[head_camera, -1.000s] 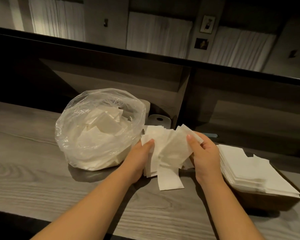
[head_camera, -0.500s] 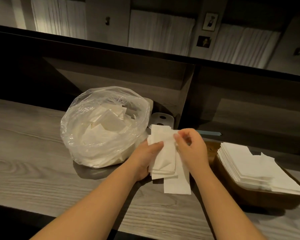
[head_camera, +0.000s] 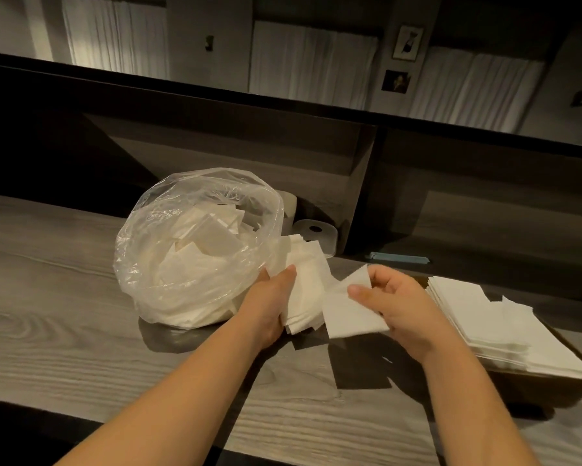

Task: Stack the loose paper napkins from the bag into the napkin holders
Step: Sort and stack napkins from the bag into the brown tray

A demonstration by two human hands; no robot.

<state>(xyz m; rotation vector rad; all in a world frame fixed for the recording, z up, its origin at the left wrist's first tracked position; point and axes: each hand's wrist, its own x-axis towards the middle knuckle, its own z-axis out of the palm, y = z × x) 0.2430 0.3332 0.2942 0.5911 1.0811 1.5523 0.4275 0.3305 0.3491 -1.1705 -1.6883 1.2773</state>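
A clear plastic bag [head_camera: 168, 264] of loose white napkins sits on the grey wooden counter [head_camera: 64, 331]. Just right of the bag, my left hand [head_camera: 269, 307] grips a bunch of napkins [head_camera: 308, 284] held above the counter. My right hand [head_camera: 397, 304] pinches a single napkin [head_camera: 346, 311] beside that bunch, a little apart from it. At the right, a brown napkin holder [head_camera: 551, 388] carries a flat stack of napkins [head_camera: 491, 317], with a few top sheets lying askew.
Behind the bag stand a pale cylinder [head_camera: 289, 206] and a clear container [head_camera: 316, 230]. A blue strip [head_camera: 400, 258] lies at the counter's back. Dark shelf compartments rise behind, and the counter's front edge runs below my forearms.
My right hand has pulled one napkin out of the bunch and moved it right. My left hand still holds the rest, now squared into a tighter bunch.
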